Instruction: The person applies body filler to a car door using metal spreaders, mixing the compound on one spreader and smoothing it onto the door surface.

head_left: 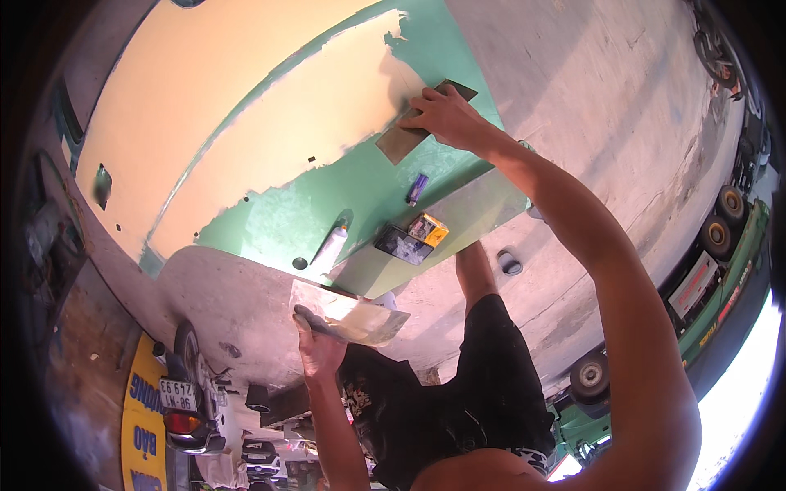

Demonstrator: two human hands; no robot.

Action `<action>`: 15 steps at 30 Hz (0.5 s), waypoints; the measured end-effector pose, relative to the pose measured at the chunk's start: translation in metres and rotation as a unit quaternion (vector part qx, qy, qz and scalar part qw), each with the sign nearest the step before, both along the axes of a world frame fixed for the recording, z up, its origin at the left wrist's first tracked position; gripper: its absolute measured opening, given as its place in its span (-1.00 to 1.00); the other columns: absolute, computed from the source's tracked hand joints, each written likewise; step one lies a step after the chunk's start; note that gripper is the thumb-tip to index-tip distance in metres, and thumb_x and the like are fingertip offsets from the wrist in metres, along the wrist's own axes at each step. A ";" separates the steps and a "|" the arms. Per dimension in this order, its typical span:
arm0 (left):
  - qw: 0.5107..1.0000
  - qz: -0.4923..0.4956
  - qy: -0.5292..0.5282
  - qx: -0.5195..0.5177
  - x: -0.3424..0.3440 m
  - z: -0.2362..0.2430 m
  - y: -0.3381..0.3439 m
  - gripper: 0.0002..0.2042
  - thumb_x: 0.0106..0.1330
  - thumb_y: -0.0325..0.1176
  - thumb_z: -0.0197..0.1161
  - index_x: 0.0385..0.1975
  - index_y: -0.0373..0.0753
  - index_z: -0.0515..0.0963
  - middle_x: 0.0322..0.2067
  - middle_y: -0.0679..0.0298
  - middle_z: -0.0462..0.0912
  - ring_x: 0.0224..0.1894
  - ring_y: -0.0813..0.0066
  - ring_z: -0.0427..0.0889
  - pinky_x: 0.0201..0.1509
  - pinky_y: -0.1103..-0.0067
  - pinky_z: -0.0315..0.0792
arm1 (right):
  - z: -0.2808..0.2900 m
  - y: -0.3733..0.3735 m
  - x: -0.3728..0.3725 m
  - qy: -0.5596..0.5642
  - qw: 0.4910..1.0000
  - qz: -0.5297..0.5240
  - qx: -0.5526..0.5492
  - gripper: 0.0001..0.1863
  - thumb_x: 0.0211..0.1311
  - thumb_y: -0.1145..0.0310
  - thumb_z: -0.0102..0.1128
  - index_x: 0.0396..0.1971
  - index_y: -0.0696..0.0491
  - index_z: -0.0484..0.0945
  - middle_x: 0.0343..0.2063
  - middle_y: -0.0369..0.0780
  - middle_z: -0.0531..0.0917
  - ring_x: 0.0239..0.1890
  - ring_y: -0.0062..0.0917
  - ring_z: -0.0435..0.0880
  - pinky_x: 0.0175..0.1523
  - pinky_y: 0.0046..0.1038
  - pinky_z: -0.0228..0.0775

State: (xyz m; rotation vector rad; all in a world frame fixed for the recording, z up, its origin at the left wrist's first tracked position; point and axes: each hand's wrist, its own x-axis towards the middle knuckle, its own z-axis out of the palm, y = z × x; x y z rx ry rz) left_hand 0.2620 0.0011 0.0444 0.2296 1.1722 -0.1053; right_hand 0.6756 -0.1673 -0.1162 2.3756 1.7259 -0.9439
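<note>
My right hand [442, 114] grips a wide, dark metal spreader [397, 146], laid at the edge of the cream coating [303, 106] on a green panel [278, 213]. My left hand [322, 348] holds a flat, pale metal sheet [370, 319] with smears on it, just off the panel's lower edge. On the panel, between my hands, are a white bottle [331, 245], a small purple cylinder [417, 190], a black phone [397, 244] and a yellow box [430, 229]. My left fingers are partly dark with grime or shadow.
The panel sits over grey concrete [573, 98]. A motorbike [184, 421] and a yellow signboard [135, 409] are at lower left. A green truck [720, 286] with several wheels runs along the right, with another wheel [716, 57] above. A dark cup-like object [508, 263] lies by my leg.
</note>
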 end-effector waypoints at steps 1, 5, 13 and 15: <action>0.998 0.025 0.058 0.009 -0.028 -0.004 -0.010 -0.25 0.31 0.39 0.04 0.40 0.09 0.21 0.34 0.32 0.30 0.35 0.23 0.29 0.41 0.18 0.21 | 0.000 0.010 0.014 -0.047 0.998 -0.025 0.037 -0.36 0.15 0.53 0.16 0.18 -0.48 0.55 0.02 -0.40 0.49 0.17 -0.47 0.40 0.22 -0.16 0.28; 0.996 0.037 0.070 -0.041 -0.088 0.002 -0.036 -0.22 0.32 0.39 0.02 0.39 -0.02 0.21 0.31 0.25 0.32 0.33 0.19 0.33 0.37 0.16 0.29 | -0.034 0.047 0.070 -0.194 0.963 -0.085 0.165 -0.25 0.11 0.60 0.12 0.25 -0.51 0.48 0.07 -0.41 0.44 0.24 -0.47 0.33 0.27 -0.17 0.24; 0.994 0.057 0.046 -0.079 -0.135 -0.022 -0.057 -0.18 0.30 0.41 0.01 0.34 -0.14 0.25 0.23 0.16 0.42 0.25 0.12 0.44 0.33 0.15 0.34 | -0.045 0.076 0.096 -0.081 0.982 -0.142 0.096 -0.29 0.11 0.51 0.27 0.32 -0.27 0.42 0.33 -0.15 0.36 0.40 -0.05 0.19 0.43 0.00 0.05; 0.993 0.044 0.064 -0.088 -0.130 -0.023 -0.055 -0.14 0.29 0.43 -0.01 0.41 -0.10 0.13 0.31 0.16 0.31 0.32 0.12 0.34 0.38 0.13 0.27 | -0.050 0.055 0.074 -0.102 0.983 -0.132 0.079 -0.27 0.12 0.56 0.18 0.29 -0.42 0.44 0.20 -0.28 0.40 0.34 -0.23 0.24 0.35 -0.02 0.13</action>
